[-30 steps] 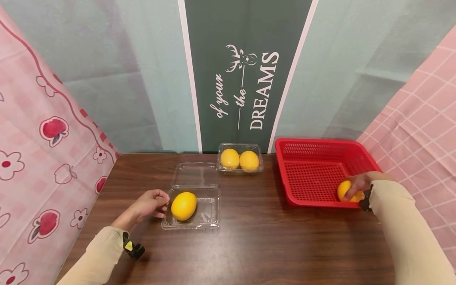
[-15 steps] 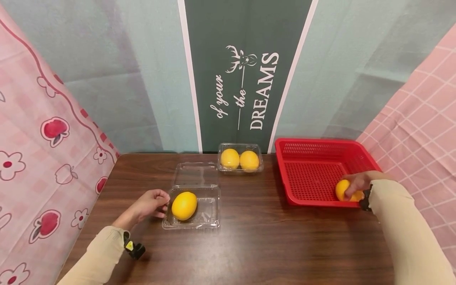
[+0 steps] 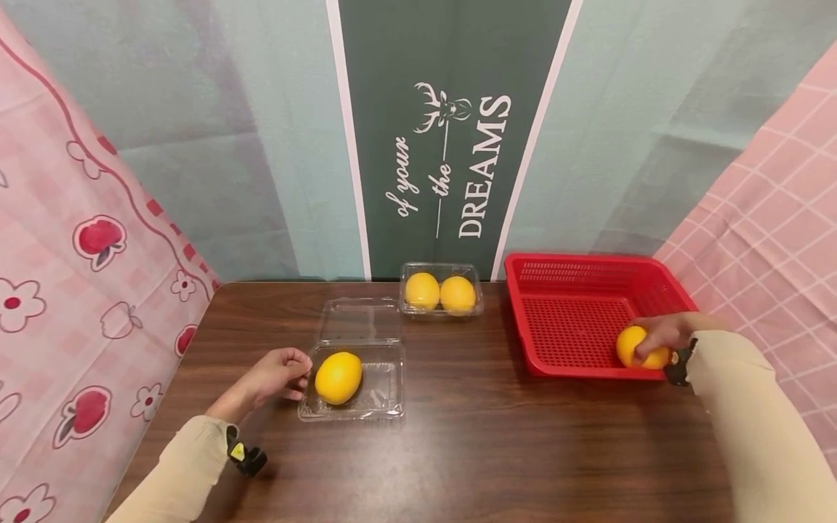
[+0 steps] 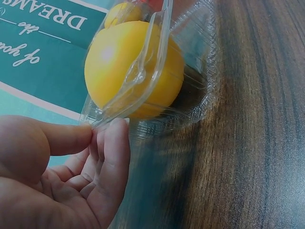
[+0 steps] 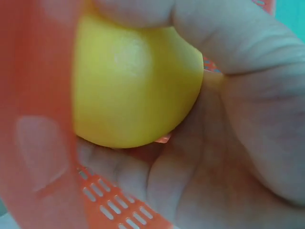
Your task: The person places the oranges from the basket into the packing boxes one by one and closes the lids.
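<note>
At the left of the table, my left hand (image 3: 281, 374) pinches the rim of an open clear plastic clamshell box (image 3: 382, 381) between thumb and fingers, seen closely in the left wrist view. One smooth, slightly oval yellow fruit (image 3: 338, 378) lies in the left half of its base. On the right, my right hand (image 3: 667, 334) reaches over the near right corner of a red plastic basket (image 3: 569, 371). Its thumb and fingers curl round another yellow fruit (image 5: 138, 81) inside. In the head view that fruit is partly covered by the fingers.
A closed clear box (image 3: 441, 309) with two yellow fruits stands at the table's back edge, between clamshell and basket. The clamshell's lid (image 3: 360, 319) lies folded back. Printed cloths hang behind and at both sides of the brown wooden table (image 3: 497, 450).
My right hand and the fruit in it have shifted only slightly within the basket's corner, and the right forearm has moved a little to the right. My left hand and the clamshell stay in place.
</note>
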Tool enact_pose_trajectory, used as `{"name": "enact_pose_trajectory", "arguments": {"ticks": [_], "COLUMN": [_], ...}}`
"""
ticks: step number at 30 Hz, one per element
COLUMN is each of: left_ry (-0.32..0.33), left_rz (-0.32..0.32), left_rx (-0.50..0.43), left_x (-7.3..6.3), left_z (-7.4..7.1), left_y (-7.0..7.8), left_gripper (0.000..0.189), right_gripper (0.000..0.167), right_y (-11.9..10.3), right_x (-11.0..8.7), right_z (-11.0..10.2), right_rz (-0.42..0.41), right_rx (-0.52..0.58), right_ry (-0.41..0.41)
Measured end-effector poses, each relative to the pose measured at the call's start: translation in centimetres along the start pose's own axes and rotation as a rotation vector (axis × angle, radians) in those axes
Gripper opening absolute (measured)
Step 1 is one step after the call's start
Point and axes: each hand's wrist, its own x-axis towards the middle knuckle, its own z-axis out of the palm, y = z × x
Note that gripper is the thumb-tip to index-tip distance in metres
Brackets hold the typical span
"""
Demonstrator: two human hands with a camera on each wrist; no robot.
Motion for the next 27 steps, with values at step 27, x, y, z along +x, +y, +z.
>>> {"name": "enact_pose_trajectory", "arguments": {"ticks": [27], "left_ry": [0.002], "left_rz": [0.019], "left_rx": [0.006], "left_x": [-1.0], "left_z": [0.6], "left_y": [-0.9], "left_gripper": [0.020], "right_gripper": [0.066], "right_y": [-3.9], "right_x": [-3.0], "right_z": [-0.6], "right_rz": [-0.416], "right_rx": [-0.138], "right_ry": [0.059]}}
